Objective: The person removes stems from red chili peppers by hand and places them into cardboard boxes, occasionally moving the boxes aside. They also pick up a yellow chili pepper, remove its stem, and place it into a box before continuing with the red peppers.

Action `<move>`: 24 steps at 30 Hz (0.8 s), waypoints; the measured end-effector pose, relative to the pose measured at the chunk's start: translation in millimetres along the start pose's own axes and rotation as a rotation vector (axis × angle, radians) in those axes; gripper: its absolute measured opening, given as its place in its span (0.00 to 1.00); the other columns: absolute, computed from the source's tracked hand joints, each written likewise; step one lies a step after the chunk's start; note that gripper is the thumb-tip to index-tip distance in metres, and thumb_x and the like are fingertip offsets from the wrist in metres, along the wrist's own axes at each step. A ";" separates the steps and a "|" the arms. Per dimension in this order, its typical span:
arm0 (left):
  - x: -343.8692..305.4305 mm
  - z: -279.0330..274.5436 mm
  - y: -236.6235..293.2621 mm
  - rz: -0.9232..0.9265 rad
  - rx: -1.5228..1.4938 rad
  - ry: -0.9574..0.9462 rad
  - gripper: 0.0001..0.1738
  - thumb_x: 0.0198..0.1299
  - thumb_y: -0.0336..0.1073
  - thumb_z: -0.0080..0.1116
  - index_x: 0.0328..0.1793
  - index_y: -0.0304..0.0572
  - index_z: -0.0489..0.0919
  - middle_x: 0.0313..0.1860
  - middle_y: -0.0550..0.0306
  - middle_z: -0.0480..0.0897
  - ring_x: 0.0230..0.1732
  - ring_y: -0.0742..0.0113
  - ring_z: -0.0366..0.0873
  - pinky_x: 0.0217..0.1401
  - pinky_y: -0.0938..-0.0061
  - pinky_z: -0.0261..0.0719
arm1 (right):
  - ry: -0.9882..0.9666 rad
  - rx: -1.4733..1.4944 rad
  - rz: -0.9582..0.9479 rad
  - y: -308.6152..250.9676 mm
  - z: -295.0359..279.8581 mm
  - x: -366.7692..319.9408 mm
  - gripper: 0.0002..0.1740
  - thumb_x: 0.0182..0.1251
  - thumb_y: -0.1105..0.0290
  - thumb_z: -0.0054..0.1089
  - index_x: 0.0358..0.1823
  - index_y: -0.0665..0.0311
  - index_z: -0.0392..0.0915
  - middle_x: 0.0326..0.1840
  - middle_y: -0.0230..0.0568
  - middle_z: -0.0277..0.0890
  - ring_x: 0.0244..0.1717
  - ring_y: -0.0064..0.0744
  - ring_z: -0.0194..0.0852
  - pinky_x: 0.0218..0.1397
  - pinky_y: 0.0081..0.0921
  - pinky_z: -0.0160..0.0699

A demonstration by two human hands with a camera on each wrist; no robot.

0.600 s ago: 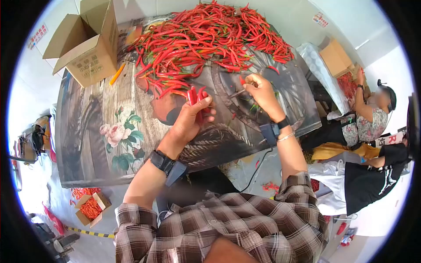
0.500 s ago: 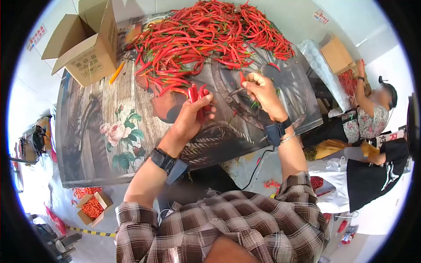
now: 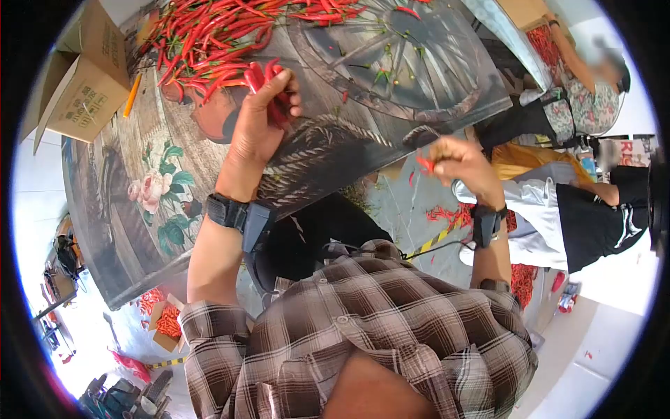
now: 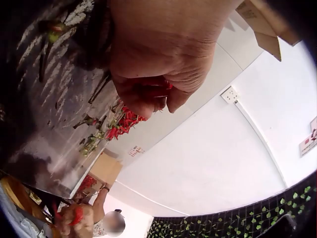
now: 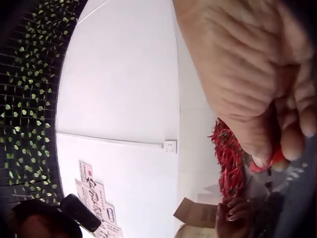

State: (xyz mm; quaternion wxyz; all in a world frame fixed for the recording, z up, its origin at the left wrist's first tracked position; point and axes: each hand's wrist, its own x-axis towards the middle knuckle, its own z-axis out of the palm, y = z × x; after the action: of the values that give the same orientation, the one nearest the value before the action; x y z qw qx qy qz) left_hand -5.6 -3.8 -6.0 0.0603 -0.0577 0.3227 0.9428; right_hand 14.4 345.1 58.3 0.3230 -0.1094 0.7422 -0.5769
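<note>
My left hand (image 3: 262,120) grips a small bunch of red chili peppers (image 3: 255,77) above the front of the table, their ends sticking up past the thumb. In the left wrist view the curled fingers mostly hide that bunch. Beyond the table's front right edge, over the floor, my right hand (image 3: 466,166) pinches a red chili (image 3: 423,163) between thumb and fingers. Only a bit of this chili (image 5: 276,155) shows in the right wrist view. A large heap of red chilies (image 3: 209,35) covers the back of the table (image 3: 112,230).
An open cardboard box (image 3: 87,91) stands at the back left beside an orange stick-like object (image 3: 132,96). Green stem bits (image 3: 384,73) lie on the printed tabletop. Loose chilies (image 3: 453,213) lie on the floor at right, near another person (image 3: 586,105). A small chili box (image 3: 167,325) is at lower left.
My right hand has moved from over the table, right and toward me, past its edge, carrying the red chili. The head view has shifted; my left hand still holds its bunch.
</note>
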 end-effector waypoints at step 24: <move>2.4 -4.5 -0.1 -0.020 -0.018 -0.090 0.09 0.67 0.39 0.54 0.41 0.41 0.72 0.24 0.69 0.61 0.23 0.79 0.57 0.22 0.84 0.57 | 0.190 -0.096 0.082 113.2 -2.9 6.1 0.13 0.66 0.70 0.56 0.49 0.70 0.75 0.37 0.33 0.77 0.35 0.22 0.76 0.38 0.21 0.75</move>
State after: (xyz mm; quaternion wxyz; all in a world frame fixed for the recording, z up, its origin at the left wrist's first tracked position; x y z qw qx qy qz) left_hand -7.7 -6.3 -9.9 0.0836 -0.0190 0.3106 0.9467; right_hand 31.8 379.3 -48.5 0.2689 -0.0391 0.8001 -0.5349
